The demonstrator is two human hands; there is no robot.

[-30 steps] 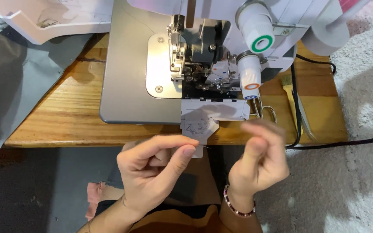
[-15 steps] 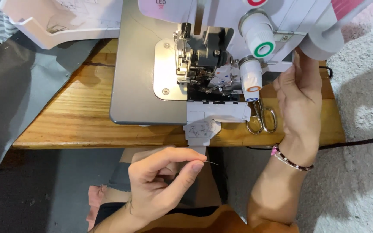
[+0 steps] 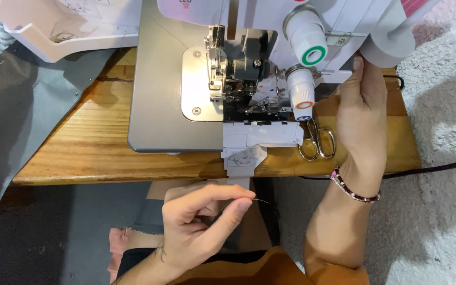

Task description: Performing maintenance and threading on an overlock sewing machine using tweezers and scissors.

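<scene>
My left hand [image 3: 199, 224] hovers below the table's front edge, thumb and forefinger pinched on a thin dark needle or thread end [image 3: 262, 200]. My right hand [image 3: 362, 108] reaches up along the right side of the white overlock sewing machine [image 3: 238, 68], fingers against its handwheel side. The machine's lower cover is swung down, showing the loopers and two dials, one green-ringed [image 3: 312, 54] and one orange-ringed [image 3: 304, 104]. A beaded bracelet [image 3: 352, 190] circles my right wrist.
The machine stands on a wooden table [image 3: 91, 153]. Small scissors [image 3: 317, 145] lie by the machine's right front corner. Grey fabric [image 3: 11, 121] drapes off the left edge. A dark cable [image 3: 439, 168] runs over pale carpet on the right.
My right hand rose from beside the left hand to the machine's right side. The left hand stayed low, holding its pinch, and the view moved closer.
</scene>
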